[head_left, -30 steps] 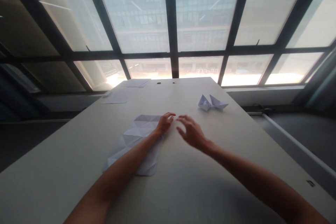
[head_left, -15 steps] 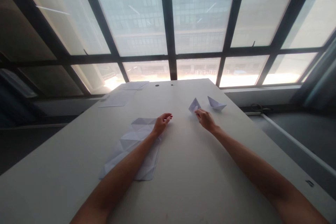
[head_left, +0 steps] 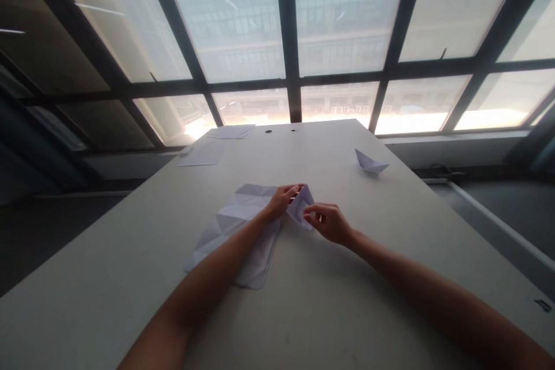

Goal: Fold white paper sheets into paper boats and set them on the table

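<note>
Boat, risk: In my judgement, the boat (head_left: 297,208) could crush or tear along a fold if the left hand (head_left: 281,201) and right hand (head_left: 330,223) pull against each other or press its thin walls.
Sheet, risk: The left forearm (head_left: 223,263) crosses over the sheet (head_left: 234,217); should it drag, the sheet could slide or take stray creases.
Boat, look: White folded paper, tilted, one sharp peak uppermost, hollow side toward the camera; finer folds too small to judge.
Boat, position: Just right of the sheet's far right corner, between the hands; contact with the table (head_left: 329,306) cannot be confirmed.
Right hand: Right of the sheet, fingertips pinched on the boat's near right side.
Left hand: At the sheet's far right corner, fingers at the boat's upper left edge; gripping or merely steadying, cannot tell.
Second boat (head_left: 371,163): Beyond the sheet and well to its right, unheld.
Papers (head_left: 199,156): Beyond the sheet, toward its left, lying flat.
</note>
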Available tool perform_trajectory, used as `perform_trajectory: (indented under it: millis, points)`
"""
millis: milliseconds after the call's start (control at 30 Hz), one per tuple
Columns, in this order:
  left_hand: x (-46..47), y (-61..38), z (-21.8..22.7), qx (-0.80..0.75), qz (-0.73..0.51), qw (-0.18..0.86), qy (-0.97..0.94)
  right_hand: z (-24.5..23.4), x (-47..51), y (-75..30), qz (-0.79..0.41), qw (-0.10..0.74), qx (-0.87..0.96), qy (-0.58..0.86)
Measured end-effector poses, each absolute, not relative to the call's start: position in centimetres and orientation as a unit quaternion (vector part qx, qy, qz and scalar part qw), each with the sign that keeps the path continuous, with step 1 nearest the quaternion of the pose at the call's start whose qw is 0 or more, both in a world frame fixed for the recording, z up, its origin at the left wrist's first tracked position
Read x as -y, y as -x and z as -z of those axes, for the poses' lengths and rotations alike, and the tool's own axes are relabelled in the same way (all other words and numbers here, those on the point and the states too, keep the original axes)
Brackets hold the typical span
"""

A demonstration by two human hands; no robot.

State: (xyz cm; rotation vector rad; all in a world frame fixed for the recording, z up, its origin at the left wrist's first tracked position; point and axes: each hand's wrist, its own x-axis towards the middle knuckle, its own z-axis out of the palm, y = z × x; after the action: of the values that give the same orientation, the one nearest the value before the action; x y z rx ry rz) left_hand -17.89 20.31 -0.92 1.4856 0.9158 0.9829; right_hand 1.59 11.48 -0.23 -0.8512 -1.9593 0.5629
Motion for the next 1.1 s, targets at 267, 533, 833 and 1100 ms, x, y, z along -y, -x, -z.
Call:
perform_trajectory:
  millis: [267, 533, 833, 1100]
  points:
    - [-18.7, 16.8, 0.1, -0.328, -0.342, 0.502, -0.724, 1.3, -13.5, -1.9, -0.310, 0.537, 0.650, 0.439]
    - [-18.5, 16.1, 0.2, -0.319, -0.369, 0.434, -0.758, 1.6, -14.8, -2.4, -0.310, 0.564, 0.614, 0.456]
    - [-18.9, 16.2, 0.7, -0.346, -0.384, 0.419, -0.746, 1.1, -15.1, -2.7, -0.390, 0.623, 0.514, 0.443]
    - [-19.2, 16.2, 0.8, -0.355, -0.422, 0.484, -0.680, 1.6, -16.4, -3.8, -0.489, 0.652, 0.377, 0.440]
